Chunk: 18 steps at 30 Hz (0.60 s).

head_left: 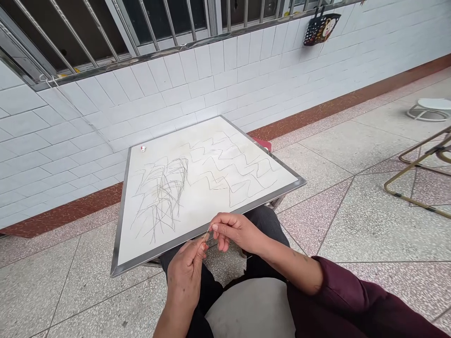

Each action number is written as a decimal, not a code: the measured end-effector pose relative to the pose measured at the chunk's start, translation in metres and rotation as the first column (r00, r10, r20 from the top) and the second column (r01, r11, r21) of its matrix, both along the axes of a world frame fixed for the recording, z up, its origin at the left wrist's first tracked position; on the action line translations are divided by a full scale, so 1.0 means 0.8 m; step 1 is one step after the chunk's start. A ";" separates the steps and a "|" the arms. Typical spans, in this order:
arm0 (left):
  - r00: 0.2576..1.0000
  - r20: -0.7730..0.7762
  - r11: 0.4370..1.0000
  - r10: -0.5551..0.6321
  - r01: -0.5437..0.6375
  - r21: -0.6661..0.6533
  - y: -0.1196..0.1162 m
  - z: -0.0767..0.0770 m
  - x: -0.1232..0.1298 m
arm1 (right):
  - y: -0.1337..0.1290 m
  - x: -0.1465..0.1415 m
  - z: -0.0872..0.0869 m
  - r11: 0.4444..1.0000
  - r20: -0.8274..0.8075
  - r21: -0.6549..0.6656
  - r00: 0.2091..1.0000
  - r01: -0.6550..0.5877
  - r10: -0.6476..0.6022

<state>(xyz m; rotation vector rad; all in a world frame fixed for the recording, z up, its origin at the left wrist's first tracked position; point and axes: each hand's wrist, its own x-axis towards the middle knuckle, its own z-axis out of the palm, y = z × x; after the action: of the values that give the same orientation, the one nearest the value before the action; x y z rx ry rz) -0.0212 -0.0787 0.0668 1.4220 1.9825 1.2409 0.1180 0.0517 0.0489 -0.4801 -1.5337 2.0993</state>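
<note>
My left hand (186,271) and my right hand (237,230) are close together at the near edge of the square white table (200,209). A thin golden wire-like strand (206,234) runs between their fingertips, each hand pinching it between thumb and fingers. On the tabletop's left part lies a tangled pile of thin dark strands (160,190), mostly straight or slightly bent. Toward the right, several zigzag-bent strands (243,168) lie spread out in rows. The exact material of the strands is too fine to tell.
A small red-and-white object (143,149) sits at the table's far left corner. Behind the table stands a white tiled wall (200,80) with barred windows; a dark basket (321,29) hangs there. At right are a metal-framed chair (412,188) and a low white stool (431,107).
</note>
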 end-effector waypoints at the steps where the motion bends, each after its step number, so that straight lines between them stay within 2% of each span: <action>1: 1.000 -0.006 1.000 -0.006 0.006 -0.010 0.001 -0.001 -0.002 | 0.001 0.000 -0.002 1.000 -0.001 -0.003 1.000 -0.004 0.004; 8: 1.000 0.002 0.998 -0.027 0.027 -0.051 0.003 -0.005 -0.004 | 0.007 0.001 -0.016 0.999 -0.011 0.003 0.999 -0.042 0.042; 11: 0.986 0.164 0.997 0.033 -0.020 -0.078 0.001 -0.003 -0.007 | 0.007 0.002 -0.017 1.000 -0.009 -0.006 1.000 -0.024 0.024; 13: 0.946 0.317 0.995 0.071 -0.045 -0.090 -0.001 -0.005 -0.008 | 0.007 0.002 -0.013 1.000 -0.034 -0.021 0.999 0.014 -0.014; 15: 0.893 0.447 0.993 0.055 -0.002 -0.120 -0.002 -0.011 -0.006 | 0.006 0.002 -0.008 0.998 -0.067 -0.041 0.996 0.052 -0.055; 18: 0.823 0.568 0.977 -0.013 0.131 -0.167 -0.002 -0.024 0.007 | 0.005 0.001 -0.002 0.996 -0.088 -0.063 0.993 0.070 -0.075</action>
<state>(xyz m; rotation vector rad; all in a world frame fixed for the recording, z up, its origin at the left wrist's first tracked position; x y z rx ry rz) -0.0156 -0.0801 0.0478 0.8806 1.5681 1.2105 0.1189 0.0554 0.0473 -0.4496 -1.3856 2.0874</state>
